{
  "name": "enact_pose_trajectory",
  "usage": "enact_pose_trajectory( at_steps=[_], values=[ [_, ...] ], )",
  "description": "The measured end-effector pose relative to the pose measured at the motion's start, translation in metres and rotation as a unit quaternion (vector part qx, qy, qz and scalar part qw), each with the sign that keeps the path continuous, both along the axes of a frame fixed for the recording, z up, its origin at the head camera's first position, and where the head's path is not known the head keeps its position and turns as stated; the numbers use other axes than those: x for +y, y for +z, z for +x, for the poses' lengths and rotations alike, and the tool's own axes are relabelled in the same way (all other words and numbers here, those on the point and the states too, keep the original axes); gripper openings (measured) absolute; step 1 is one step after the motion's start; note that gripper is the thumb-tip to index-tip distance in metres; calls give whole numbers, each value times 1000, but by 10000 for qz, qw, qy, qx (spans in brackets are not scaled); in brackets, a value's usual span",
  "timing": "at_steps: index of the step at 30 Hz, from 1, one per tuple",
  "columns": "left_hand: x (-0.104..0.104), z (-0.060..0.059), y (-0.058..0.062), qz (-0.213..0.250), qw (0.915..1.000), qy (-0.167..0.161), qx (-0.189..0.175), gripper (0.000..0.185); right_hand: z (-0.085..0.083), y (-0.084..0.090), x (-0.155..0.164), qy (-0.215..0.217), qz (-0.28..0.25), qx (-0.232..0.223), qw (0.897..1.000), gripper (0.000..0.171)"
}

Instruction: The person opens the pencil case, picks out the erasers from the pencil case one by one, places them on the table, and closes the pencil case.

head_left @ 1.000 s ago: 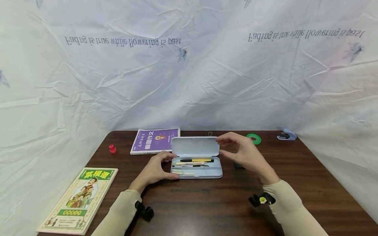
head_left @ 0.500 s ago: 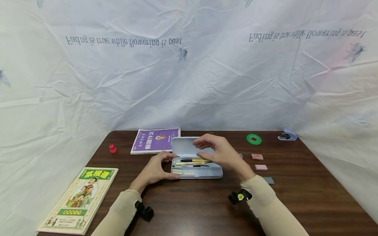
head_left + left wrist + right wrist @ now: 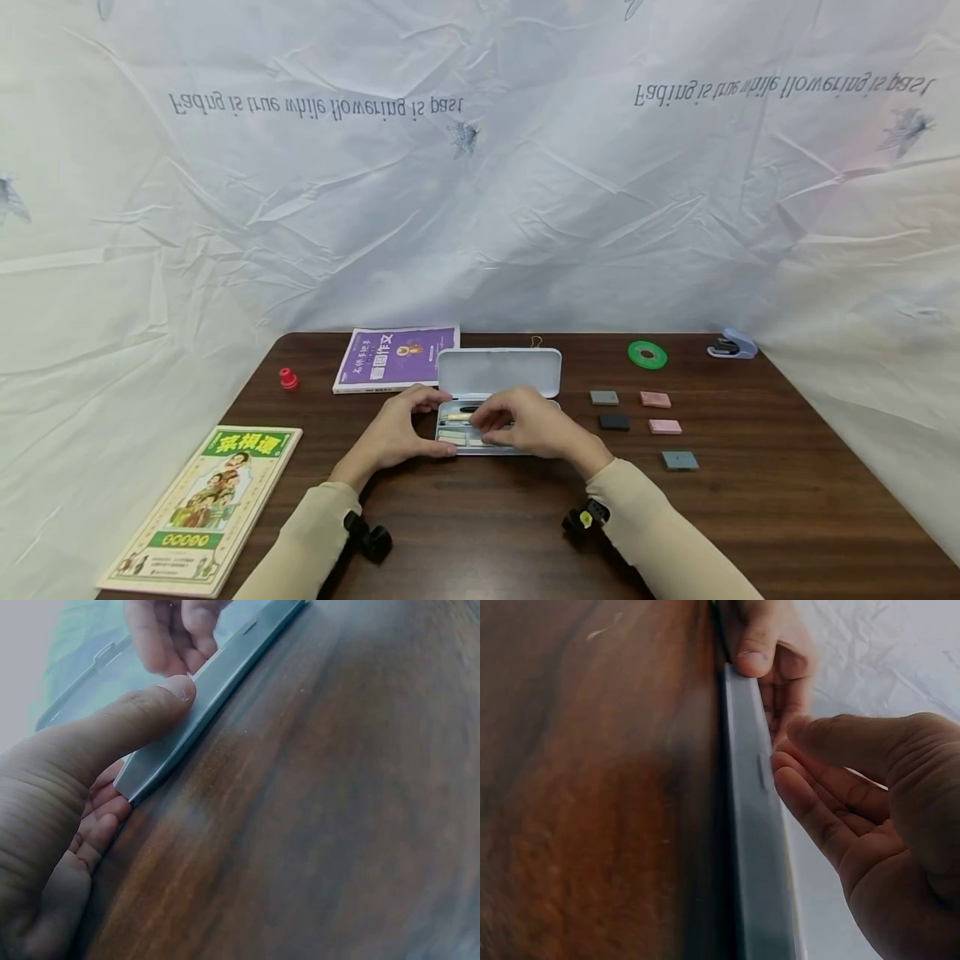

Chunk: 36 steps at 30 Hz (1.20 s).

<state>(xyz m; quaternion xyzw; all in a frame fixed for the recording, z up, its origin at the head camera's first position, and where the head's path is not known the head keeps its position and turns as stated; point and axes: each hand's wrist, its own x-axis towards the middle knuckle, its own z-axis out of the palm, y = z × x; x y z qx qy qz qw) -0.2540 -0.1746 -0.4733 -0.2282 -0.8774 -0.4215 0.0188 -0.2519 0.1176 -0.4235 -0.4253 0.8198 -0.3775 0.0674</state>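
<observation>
A pale blue pencil case (image 3: 498, 372) lies open in the middle of the brown table (image 3: 480, 533), lid tipped back. Pens and sticky notes lie in its tray. My left hand (image 3: 438, 423) grips the case's left end, thumb on the front edge (image 3: 202, 697) and fingers behind. My right hand (image 3: 486, 428) hangs over the tray with curled fingers pointing down among the contents. In the right wrist view the right hand (image 3: 789, 742) hovers just past the case's front wall (image 3: 754, 847). Nothing shows between thumb and fingers. What the fingertips touch is hidden.
Several small erasers, grey (image 3: 603, 397), pink (image 3: 655, 399) and dark (image 3: 613, 422), lie right of the case. A green tape roll (image 3: 647, 354) and a stapler (image 3: 731, 343) sit at the back right. A purple book (image 3: 395, 358), a red knob (image 3: 287, 379) and a green-yellow book (image 3: 202, 508) lie left.
My right hand has swung left from above the erasers and come down into the case's tray, uncovering the erasers. The left hand and the case have stayed put.
</observation>
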Motion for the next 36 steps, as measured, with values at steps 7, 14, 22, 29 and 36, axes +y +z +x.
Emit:
enact_pose_trajectory(
  at_steps=[7,14,22,29,36],
  values=[
    [-1,-1,-1,33,10000,-12,14,81,1,-1,-3,-132,364,507,9980,18],
    [-1,-3,-2,39,10000,7,32,81,3,0,-7,-113,550,955,9938,14],
    [-1,-3,-3,34,10000,-10,36,81,5,-1,-7,-63,731,997,9923,14],
    [-1,-2,-3,39,10000,-22,44,81,8,3,-10,0,823,1140,9901,13],
    [-1,-2,-3,47,10000,-26,22,81,9,2,-12,-306,824,807,9929,11]
  ],
)
